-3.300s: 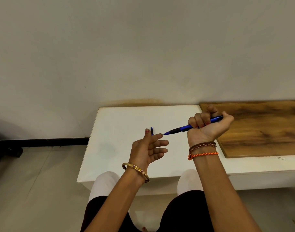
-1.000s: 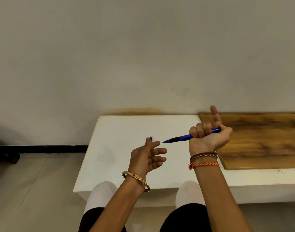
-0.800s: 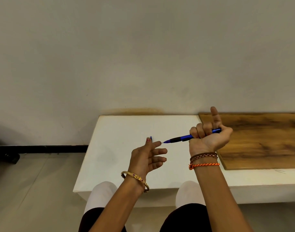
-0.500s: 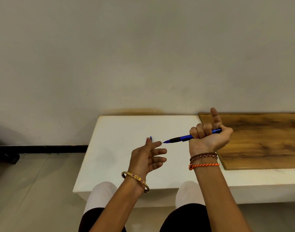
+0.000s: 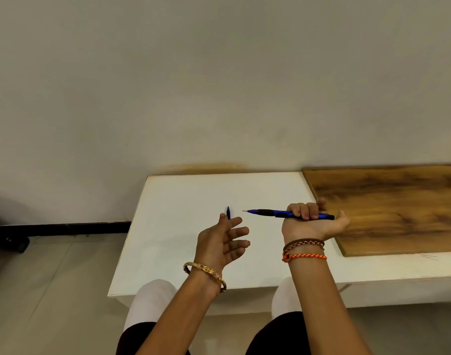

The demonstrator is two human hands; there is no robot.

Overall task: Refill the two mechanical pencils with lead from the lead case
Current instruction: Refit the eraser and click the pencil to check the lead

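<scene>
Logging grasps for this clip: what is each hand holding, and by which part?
The right hand grips the blue mechanical pencil around its rear barrel. The left hand pinches a second blue pencil below its tip.

Gold bangle (image 5: 205,274); braided orange and brown wristbands (image 5: 303,251).

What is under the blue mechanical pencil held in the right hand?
Under the blue mechanical pencil lies the bare white table, with the wooden board beneath its rear end. The right hand covers the mid-barrel.

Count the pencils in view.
2. One pencil lies level in the right hand; the tip of a second pencil pokes above the left hand, rest hidden.
</scene>
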